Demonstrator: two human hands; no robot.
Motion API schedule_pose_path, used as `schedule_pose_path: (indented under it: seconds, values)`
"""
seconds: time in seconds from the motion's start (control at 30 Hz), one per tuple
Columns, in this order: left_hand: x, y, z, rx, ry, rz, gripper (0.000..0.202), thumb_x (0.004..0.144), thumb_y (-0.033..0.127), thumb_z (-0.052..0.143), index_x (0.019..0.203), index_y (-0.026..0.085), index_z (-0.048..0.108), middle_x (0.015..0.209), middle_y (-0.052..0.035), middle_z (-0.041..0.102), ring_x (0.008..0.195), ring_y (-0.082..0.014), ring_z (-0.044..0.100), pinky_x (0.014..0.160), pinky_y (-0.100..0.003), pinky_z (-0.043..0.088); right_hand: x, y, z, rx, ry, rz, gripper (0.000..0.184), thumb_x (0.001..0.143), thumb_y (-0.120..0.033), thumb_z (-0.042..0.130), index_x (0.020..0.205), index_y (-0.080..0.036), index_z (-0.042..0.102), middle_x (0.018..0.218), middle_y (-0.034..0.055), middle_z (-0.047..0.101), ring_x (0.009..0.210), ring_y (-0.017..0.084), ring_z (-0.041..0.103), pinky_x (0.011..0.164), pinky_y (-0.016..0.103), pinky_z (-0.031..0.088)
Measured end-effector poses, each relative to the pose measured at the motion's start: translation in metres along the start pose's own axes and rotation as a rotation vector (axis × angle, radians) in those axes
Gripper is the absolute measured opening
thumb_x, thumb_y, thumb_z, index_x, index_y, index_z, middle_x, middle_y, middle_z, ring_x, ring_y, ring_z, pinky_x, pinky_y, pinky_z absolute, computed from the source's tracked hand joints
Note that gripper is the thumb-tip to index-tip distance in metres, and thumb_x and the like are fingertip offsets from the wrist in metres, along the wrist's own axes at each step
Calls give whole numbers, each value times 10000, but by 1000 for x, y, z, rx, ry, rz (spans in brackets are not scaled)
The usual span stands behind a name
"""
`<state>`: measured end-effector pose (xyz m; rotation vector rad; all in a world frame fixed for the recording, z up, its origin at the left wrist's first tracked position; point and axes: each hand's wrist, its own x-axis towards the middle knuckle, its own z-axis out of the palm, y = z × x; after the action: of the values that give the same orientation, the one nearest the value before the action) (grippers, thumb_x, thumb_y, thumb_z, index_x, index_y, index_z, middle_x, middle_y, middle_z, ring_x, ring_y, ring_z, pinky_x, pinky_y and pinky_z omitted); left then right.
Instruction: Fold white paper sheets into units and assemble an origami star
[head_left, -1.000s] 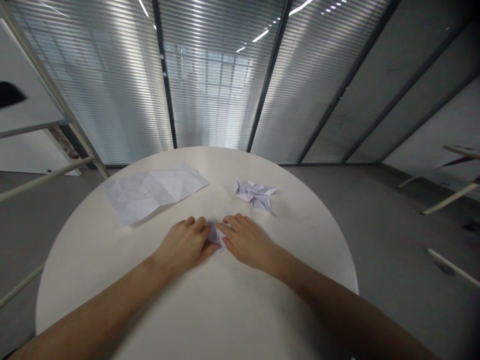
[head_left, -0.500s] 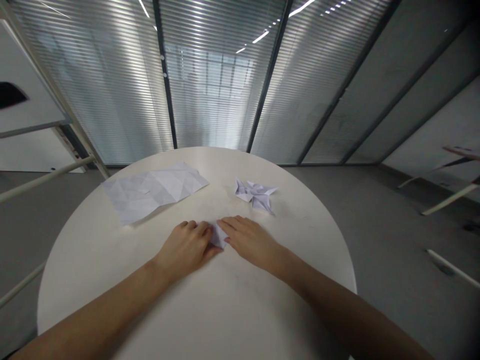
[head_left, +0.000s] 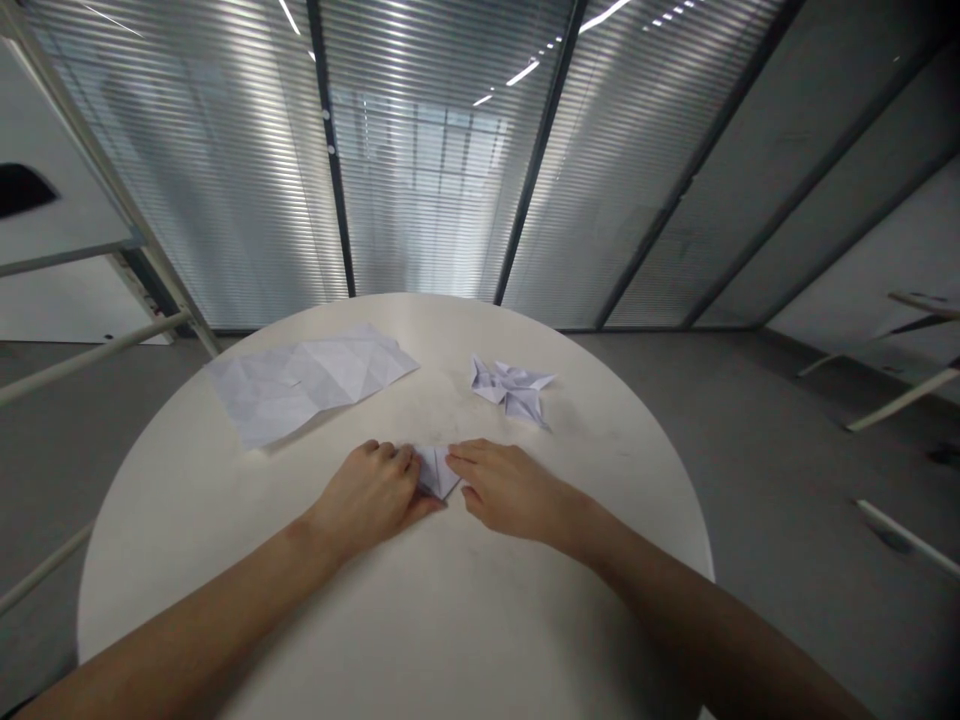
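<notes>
A small folded piece of white paper (head_left: 436, 472) lies on the round white table (head_left: 420, 610), between my two hands. My left hand (head_left: 371, 495) rests on its left part, fingers curled down and pressing it. My right hand (head_left: 506, 485) lies just to its right, fingers together and pointing left, with the fingertips touching the paper's edge. Most of the small paper is hidden under my left fingers.
A creased, unfolded white sheet (head_left: 304, 382) lies at the table's far left. A finished folded paper star (head_left: 512, 388) sits at the far middle right. Glass walls with blinds stand behind the table. Grey floor surrounds it, with white bars at left and right.
My right hand has slid a little to the right, off the small paper, so more of the paper shows. My left hand has stayed in place.
</notes>
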<state>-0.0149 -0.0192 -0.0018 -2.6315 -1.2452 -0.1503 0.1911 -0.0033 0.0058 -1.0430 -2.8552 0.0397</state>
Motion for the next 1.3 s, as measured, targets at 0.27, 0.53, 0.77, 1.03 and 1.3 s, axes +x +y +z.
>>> schedule_pose_path:
  seconds: [0.27, 0.53, 0.77, 1.03, 1.3]
  values:
    - [2, -3, 7, 94, 43, 140, 431, 934, 481, 371, 982, 111, 585, 796, -110, 638, 704, -219, 630, 620, -331, 444, 3, 7, 5, -43, 28, -32, 334, 860, -373, 577, 1111, -152, 584, 1078, 120, 650, 1078, 244, 560, 900, 370, 446]
    - [2, -9, 10, 47, 38, 139, 366, 958, 430, 338, 1053, 151, 553, 804, -64, 649, 692, -210, 637, 611, -330, 441, 7, 14, 11, -235, -1, -154, 211, 908, -102, 441, 1064, -152, 573, 999, 100, 650, 987, 210, 578, 845, 344, 424]
    - [2, -14, 10, -6, 43, 128, 391, 911, 481, 440, 1094, 151, 546, 935, -89, 672, 833, -242, 633, 703, -363, 463, 11, 13, 9, -172, 28, -59, 143, 907, -138, 453, 984, -160, 572, 930, 74, 648, 881, 201, 580, 798, 330, 417]
    - [-1, -12, 8, -166, 51, 91, 771, 834, 418, 526, 1434, 106, 157, 1018, -127, 662, 895, -266, 621, 789, -402, 459, 14, 15, 9, 14, 103, 108, 241, 954, -134, 340, 1062, -146, 556, 960, 83, 662, 918, 178, 612, 806, 290, 440]
    - [0, -11, 17, -175, 145, 138, 761, 803, 167, 472, 1450, 102, 79, 1087, -138, 636, 926, -254, 603, 794, -385, 476, 14, 18, 13, 176, 164, 60, 271, 969, -197, 344, 1011, -166, 609, 954, 79, 678, 914, 173, 615, 817, 293, 436]
